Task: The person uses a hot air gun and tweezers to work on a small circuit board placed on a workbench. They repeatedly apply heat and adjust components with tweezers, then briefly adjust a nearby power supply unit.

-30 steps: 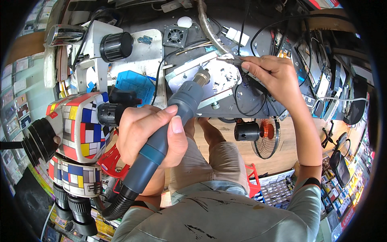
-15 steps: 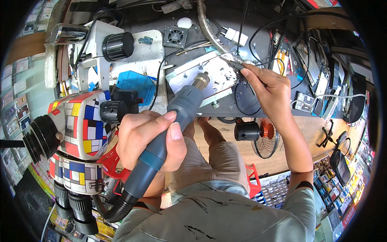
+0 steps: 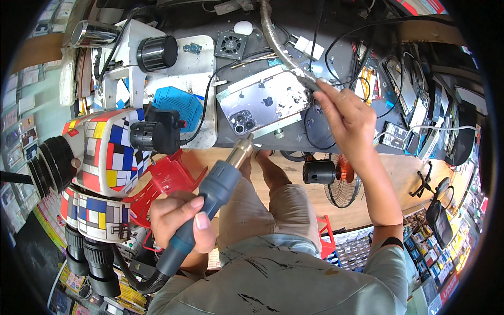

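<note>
At the far left stands a microscope (image 3: 100,152) with a body in coloured blocks, a blue mat (image 3: 178,105) just behind it. The left hand (image 3: 181,223) has its fingers clamped around the grey-blue handle of a hot-air gun (image 3: 210,197), whose metal nozzle points up at the edge of the table (image 3: 346,63). On the table lies a smartphone (image 3: 265,102), back up. The right hand (image 3: 344,118) pinches tweezers (image 3: 310,81) at the phone's right end. A small fan (image 3: 336,176) hangs below.
</note>
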A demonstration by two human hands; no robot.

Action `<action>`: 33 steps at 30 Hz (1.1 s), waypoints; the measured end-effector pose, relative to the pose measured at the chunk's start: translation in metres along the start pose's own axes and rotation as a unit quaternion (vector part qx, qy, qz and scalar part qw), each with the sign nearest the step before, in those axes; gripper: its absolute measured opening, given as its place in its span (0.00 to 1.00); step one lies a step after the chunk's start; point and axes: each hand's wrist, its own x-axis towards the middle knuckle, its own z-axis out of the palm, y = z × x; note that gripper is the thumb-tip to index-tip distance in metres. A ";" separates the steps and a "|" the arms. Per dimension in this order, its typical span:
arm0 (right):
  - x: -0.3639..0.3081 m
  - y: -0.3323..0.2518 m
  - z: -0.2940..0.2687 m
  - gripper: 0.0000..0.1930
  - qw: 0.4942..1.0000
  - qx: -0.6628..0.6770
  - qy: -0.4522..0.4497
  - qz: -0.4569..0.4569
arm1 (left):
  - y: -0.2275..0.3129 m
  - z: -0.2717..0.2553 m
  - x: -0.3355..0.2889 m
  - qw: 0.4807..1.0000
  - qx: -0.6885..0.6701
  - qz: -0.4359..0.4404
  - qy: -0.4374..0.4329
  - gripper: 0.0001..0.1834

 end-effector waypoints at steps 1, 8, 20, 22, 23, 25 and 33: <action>0.002 0.003 0.000 0.14 0.998 -0.043 0.032 -0.015 | -0.001 -0.004 -0.008 1.000 -0.002 -0.001 0.003 0.17; 0.010 0.010 -0.020 0.13 0.982 0.126 -0.110 0.082 | -0.002 -0.030 -0.027 0.998 -0.016 0.028 -0.060 0.16; 0.049 0.045 -0.013 0.11 0.966 0.157 -0.207 0.018 | -0.016 0.069 0.063 0.992 0.049 0.113 -0.011 0.13; 0.053 0.048 -0.012 0.11 0.961 0.165 -0.220 0.006 | -0.019 0.075 0.069 0.990 0.051 0.133 -0.001 0.13; 0.054 0.049 -0.011 0.11 0.960 0.168 -0.224 0.001 | -0.020 0.077 0.071 0.990 0.048 0.134 -0.002 0.13; 0.057 0.050 -0.011 0.11 0.961 0.161 -0.223 -0.018 | -0.023 0.078 0.072 0.990 0.045 0.130 -0.001 0.13; 0.068 0.058 -0.007 0.10 0.963 0.118 -0.204 -0.130 | -0.025 0.079 0.071 0.991 0.053 0.120 -0.013 0.13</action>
